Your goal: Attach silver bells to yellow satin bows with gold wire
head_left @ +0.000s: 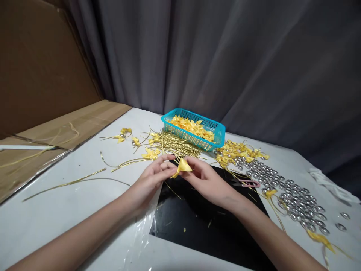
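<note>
Currently the yellow ribbon bow [182, 166] sits pinched between the fingertips of both hands, above the black mat [197, 222]. The left hand [150, 180] and right hand [205, 178] are each partly closed, thumb and forefingers gripping the bow; a thin gold wire [172, 190] trails below it. Risk: the small bow may slip from so light a pinch, or the wire may bend or snag. Behind it lie a gold wire bundle [180, 145] and a turquoise basket [218, 131] of bows; silver beads [293, 197] spread to the right. The white table [56, 210] stands before a grey curtain [225, 56], cardboard [42, 75] to the left.
</note>
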Demonstrator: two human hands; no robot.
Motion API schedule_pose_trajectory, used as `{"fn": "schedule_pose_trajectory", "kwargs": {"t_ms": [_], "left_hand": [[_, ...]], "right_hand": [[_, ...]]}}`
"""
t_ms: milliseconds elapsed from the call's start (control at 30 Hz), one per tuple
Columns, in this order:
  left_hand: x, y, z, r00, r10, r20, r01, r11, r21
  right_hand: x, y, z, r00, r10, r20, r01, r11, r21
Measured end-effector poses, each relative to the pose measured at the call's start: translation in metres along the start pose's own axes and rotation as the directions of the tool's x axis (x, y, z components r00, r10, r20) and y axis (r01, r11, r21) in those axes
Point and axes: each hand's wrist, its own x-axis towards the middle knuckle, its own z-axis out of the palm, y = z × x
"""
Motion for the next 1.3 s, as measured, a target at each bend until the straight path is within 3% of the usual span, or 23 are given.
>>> {"fn": "schedule_pose_trajectory", "kwargs": {"t_ms": [133, 433, 533, 600, 667, 767, 833, 967, 1033, 1100, 1300], "left_hand": [[0.002, -0.008, -0.004, 0.995, -0.082, 0.058, 0.085, 0.995, -0.055], [0.010, 0.002, -0.006, 0.991, -0.108, -0.077, 0.096, 0.985, -0.146], [0.010, 0.002, -0.005, 0.985, -0.129, -0.112, 0.105, 0.975, -0.197], [0.009, 0.000, -0.004, 0.979, -0.150, -0.137, 0.114, 0.963, -0.243], [0.008, -0.001, -0.003, 0.971, -0.171, -0.164, 0.119, 0.950, -0.288], [0.008, -0.002, -0.002, 0.962, -0.187, -0.198, 0.113, 0.935, -0.336], [0.008, -0.002, -0.002, 0.959, -0.195, -0.204, 0.115, 0.930, -0.349], [0.006, -0.003, -0.001, 0.960, -0.200, -0.197, 0.128, 0.936, -0.328], [0.005, -0.003, 0.001, 0.956, -0.214, -0.200, 0.145, 0.939, -0.313], [0.003, -0.004, 0.003, 0.949, -0.240, -0.206, 0.171, 0.937, -0.305], [0.000, -0.010, 0.007, 0.934, -0.267, -0.237, 0.187, 0.931, -0.315]], "right_hand": [[0.000, -0.002, -0.007, 0.998, 0.053, -0.022, -0.052, 0.997, 0.048], [0.001, -0.001, -0.033, 0.994, 0.106, -0.037, -0.111, 0.979, -0.170], [0.000, 0.003, -0.034, 0.995, 0.022, -0.095, -0.047, 0.961, -0.272], [-0.001, 0.005, -0.031, 0.973, -0.125, -0.197, 0.043, 0.926, -0.376], [-0.003, 0.005, -0.024, 0.901, -0.328, -0.285, 0.168, 0.867, -0.468], [-0.007, 0.005, -0.012, 0.767, -0.603, -0.219, 0.380, 0.702, -0.602], [-0.009, 0.006, -0.002, 0.712, -0.696, -0.095, 0.448, 0.555, -0.701], [-0.012, 0.012, 0.014, 0.617, -0.784, 0.064, 0.434, 0.271, -0.859], [-0.014, 0.015, 0.019, 0.592, -0.789, 0.164, 0.447, 0.152, -0.882], [-0.015, 0.016, 0.024, 0.599, -0.769, 0.222, 0.457, 0.100, -0.884], [-0.019, 0.020, 0.034, 0.599, -0.786, 0.152, 0.381, 0.113, -0.918]]}}
